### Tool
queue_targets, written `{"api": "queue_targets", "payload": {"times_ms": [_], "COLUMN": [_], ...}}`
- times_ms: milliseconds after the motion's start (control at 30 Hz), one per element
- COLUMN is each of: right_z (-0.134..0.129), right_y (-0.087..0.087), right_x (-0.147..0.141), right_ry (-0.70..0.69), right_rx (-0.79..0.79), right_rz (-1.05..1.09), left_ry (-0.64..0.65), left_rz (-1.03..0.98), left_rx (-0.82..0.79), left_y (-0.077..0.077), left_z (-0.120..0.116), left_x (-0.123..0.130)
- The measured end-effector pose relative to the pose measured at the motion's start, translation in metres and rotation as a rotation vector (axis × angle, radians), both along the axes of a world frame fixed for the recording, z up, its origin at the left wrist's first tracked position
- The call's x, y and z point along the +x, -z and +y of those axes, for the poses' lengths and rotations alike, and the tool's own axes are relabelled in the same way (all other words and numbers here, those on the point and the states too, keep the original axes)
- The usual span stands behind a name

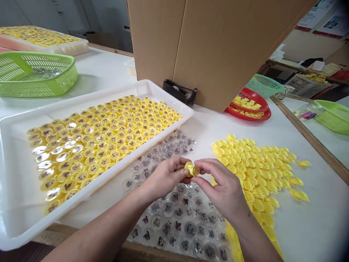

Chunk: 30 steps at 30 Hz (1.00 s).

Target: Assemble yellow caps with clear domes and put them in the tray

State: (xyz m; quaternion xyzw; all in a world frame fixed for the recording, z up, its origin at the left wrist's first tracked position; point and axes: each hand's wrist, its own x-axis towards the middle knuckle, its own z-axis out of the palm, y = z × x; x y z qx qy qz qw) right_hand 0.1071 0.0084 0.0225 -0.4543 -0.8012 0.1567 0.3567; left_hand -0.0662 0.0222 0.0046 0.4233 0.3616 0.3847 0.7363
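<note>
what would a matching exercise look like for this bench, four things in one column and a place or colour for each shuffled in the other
Things
1. big tray
2. tape dispenser
3. single yellow piece
4. clear discs with dark prints

Places and colours
A. spread on the table, between the tray and the loose yellow pieces
B. white, left of both hands
C. held in the left hand and the right hand
D. black, in front of the brown cardboard

Right pairs
1-B, 2-D, 3-C, 4-A
</note>
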Motion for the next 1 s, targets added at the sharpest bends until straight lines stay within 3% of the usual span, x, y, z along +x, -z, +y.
{"api": "queue_targets", "payload": {"times_ms": [300,433,567,733,867,1000], "right_z": [-0.003,-0.006,-0.007,0.000,0.005,0.001], "right_y": [-0.002,-0.002,0.002,0.015,0.026,0.028], "right_x": [-0.004,-0.008,-0.013,-0.004,0.001,-0.005], "right_ry": [0.007,0.054,0.059,0.069,-0.011,0.020], "right_rx": [0.050,0.084,0.092,-0.214,-0.522,-0.501], "right_rz": [-0.071,-0.080,-0.054,0.238,0.488,0.515], "left_ry": [-0.003,0.015,-0.055,-0.146,-0.112,-0.103], "left_rz": [0.205,0.097,0.034,0.100,0.202,0.299], "left_rx": [0.218,0.205,0.160,0.243,0.267,0.303], "left_y": [0.013,0.009,0.008,0.017,0.020,0.019], "left_z": [-0.004,-0.006,-0.006,-0.004,-0.001,-0.001], "left_x": [0.001,0.004,0.008,0.006,0.001,0.000]}}
